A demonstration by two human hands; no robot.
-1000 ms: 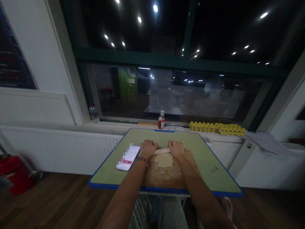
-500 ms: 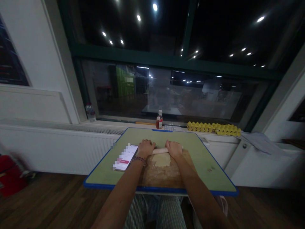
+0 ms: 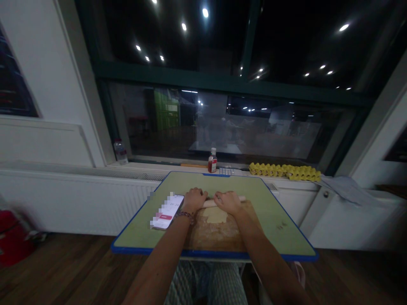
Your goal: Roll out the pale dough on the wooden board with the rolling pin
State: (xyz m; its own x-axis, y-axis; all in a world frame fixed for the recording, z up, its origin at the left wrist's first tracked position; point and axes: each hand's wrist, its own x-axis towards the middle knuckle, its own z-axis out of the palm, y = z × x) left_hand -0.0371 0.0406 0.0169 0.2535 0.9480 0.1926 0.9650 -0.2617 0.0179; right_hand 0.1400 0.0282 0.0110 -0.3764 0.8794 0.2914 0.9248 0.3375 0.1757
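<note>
A pale rolling pin (image 3: 210, 204) lies crosswise over the far part of a thin, flat sheet of dough (image 3: 216, 216). My left hand (image 3: 194, 200) is curled over the pin's left end, a beaded bracelet on its wrist. Closer to the middle, my right hand (image 3: 229, 201) grips the same pin, whose right tip pokes out past it. Under the dough is a wooden board (image 3: 219, 239), dusted with what looks like flour. The far edge of the dough is hidden by the pin and my hands.
A phone (image 3: 168, 212) with a lit screen lies left of the board on the green, blue-edged table (image 3: 280, 231). Beyond, the sill holds a small bottle of red liquid (image 3: 212, 162), yellow egg cartons (image 3: 282, 171) and a clear plastic bottle (image 3: 120, 152).
My right hand has shifted left along the rolling pin, nearer my left hand, so the pin's right end now shows. My left hand has hardly moved.
</note>
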